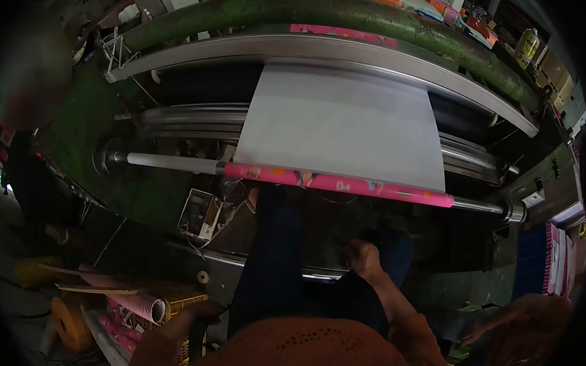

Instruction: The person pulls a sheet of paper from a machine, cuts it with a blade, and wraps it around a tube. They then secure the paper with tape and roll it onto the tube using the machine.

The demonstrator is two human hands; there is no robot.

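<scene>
The person wears a rust-orange knitted top with an open, textured weave and dark blue trousers

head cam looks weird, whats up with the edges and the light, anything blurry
Head view: strong fisheye, so the steel roller bows and the corners go black; dim overall, the white sheet brightest and streaked with motion blur; the pink roll reads fairly sharp; the right hand sits in shadow, soft; a smudged patch covers the upper left.

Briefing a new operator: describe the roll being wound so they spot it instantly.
Start at the long green cylinder across the machine's top; a wide white sheet slopes down from under it. The pink roll takes up the sheet's lower edge, above the right hand. It alone is bright pink with printed patterns; neighbouring rollers are bare metal.
</scene>
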